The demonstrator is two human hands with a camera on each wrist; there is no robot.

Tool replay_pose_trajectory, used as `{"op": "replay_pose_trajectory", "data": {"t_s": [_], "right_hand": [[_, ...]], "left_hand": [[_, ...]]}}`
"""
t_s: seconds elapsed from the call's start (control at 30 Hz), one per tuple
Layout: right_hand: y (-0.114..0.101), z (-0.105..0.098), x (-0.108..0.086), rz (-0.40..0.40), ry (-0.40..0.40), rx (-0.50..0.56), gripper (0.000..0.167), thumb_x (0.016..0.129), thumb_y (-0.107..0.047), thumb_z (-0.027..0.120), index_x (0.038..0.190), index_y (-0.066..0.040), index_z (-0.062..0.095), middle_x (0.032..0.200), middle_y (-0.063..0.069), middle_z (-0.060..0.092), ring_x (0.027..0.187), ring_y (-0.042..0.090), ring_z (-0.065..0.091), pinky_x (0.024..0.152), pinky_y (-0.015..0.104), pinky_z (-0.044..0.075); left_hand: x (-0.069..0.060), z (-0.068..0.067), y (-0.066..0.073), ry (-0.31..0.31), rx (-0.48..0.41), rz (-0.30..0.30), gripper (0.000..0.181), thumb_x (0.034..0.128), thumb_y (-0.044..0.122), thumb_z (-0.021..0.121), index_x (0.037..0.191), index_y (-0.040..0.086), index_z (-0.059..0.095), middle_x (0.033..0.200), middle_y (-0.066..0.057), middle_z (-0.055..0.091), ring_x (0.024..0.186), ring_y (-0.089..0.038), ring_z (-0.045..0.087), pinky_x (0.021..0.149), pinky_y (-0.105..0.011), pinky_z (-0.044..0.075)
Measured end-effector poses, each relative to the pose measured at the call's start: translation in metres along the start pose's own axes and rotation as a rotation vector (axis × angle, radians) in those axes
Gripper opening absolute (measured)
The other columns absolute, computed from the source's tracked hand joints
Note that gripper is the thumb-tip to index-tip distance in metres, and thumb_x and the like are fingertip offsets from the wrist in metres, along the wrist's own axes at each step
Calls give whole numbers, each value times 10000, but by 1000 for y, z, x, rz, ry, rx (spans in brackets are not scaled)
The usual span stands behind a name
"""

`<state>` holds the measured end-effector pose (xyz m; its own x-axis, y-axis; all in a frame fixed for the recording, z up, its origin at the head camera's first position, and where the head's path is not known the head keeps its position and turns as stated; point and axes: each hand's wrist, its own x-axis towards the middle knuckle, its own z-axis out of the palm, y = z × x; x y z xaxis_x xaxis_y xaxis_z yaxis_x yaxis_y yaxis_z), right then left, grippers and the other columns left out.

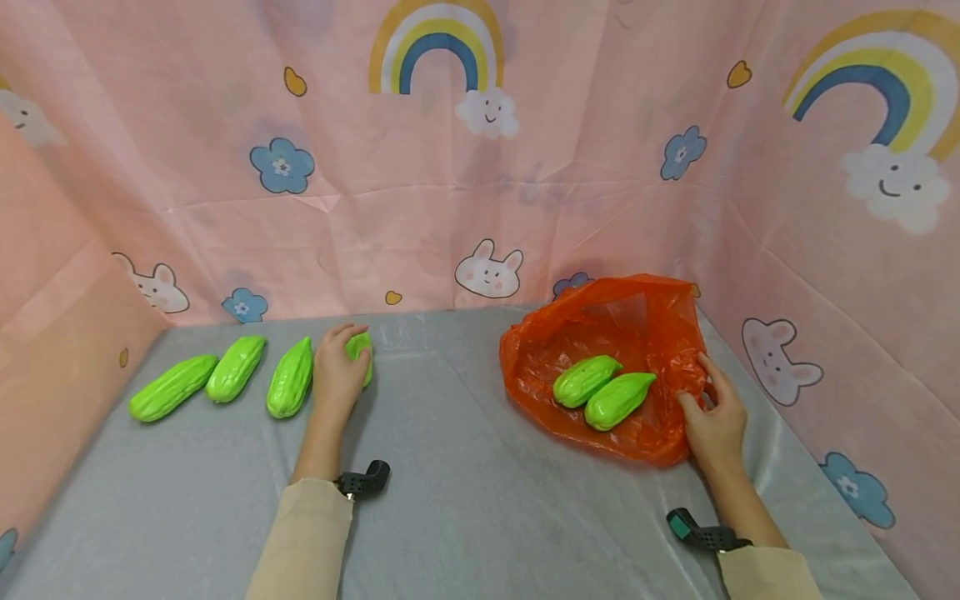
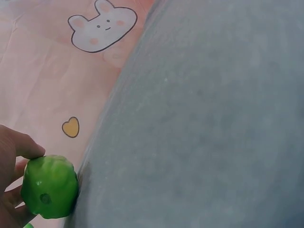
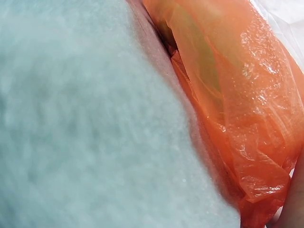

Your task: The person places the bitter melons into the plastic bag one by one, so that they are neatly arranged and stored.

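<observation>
My left hand (image 1: 339,367) grips a bright green, ribbed bitter melon (image 1: 361,357) near the back of the table. In the left wrist view, its blunt end (image 2: 51,187) faces the camera, with thumb and fingers around its side. Over on the right, my right hand (image 1: 716,417) pinches the side of a red plastic bag (image 1: 667,433), whose mouth stands open toward me. Two bitter melons (image 1: 618,400) lie side by side inside it. Up close in the right wrist view, the thin, crinkled bag (image 3: 261,142) shows a greenish shape through it.
Three more bitter melons lie left of my left hand: one close by (image 1: 289,379), one farther out (image 1: 236,369) and one leftmost (image 1: 172,388). A grey cloth (image 1: 465,500) covers the table. Pink printed curtains (image 1: 420,192) enclose the back and both sides.
</observation>
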<state>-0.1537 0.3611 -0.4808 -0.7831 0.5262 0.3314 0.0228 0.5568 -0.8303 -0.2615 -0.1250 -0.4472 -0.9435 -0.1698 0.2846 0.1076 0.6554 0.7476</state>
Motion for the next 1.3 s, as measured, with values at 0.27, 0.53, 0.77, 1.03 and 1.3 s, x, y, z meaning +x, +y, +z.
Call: {"op": "replay_pose_trajectory", "data": {"t_s": [0.27, 0.53, 0.77, 1.03, 1.3], "right_hand": [[1, 1, -1, -2, 3, -1, 601, 929, -59, 616, 1500, -215, 508, 1492, 81, 558, 1209, 160, 590, 951, 34, 430], [1, 1, -1, -8, -2, -10, 603, 936, -71, 606, 1510, -219, 494, 1502, 86, 549, 1243, 310, 580, 994, 79, 446], [1, 1, -1, 2, -4, -9, 603, 933, -71, 610, 1507, -218, 497, 1501, 77, 552, 1230, 282, 582, 976, 64, 445], [2, 0, -1, 6, -12, 16, 598, 943, -82, 600, 1510, -237, 492, 1530, 98, 519, 1261, 252, 572, 1008, 104, 459], [0, 0, -1, -5, -1, 15, 600, 930, -59, 610, 1500, -218, 508, 1504, 84, 547, 1215, 186, 588, 948, 38, 441]], "left_hand": [[0, 1, -2, 19, -59, 8, 365, 872, -28, 601, 1222, -6, 703, 1382, -220, 598, 1345, -409, 517, 1150, -537, 391], [-2, 1, 0, -29, -196, -2, 354, 895, -3, 586, 1229, 12, 704, 1404, -183, 591, 1374, -349, 506, 1127, -496, 453], [-3, 4, 2, -138, -337, -18, 329, 951, 10, 605, 1271, 30, 681, 1434, -163, 586, 1395, -334, 507, 1133, -516, 447], [-5, 6, 0, -208, -342, -26, 333, 977, 6, 581, 1301, 17, 652, 1462, -176, 553, 1413, -357, 478, 1145, -542, 426], [-2, 4, -2, -197, -353, -42, 336, 989, 19, 562, 1314, 16, 644, 1460, -201, 548, 1411, -363, 470, 1143, -518, 434]]}}
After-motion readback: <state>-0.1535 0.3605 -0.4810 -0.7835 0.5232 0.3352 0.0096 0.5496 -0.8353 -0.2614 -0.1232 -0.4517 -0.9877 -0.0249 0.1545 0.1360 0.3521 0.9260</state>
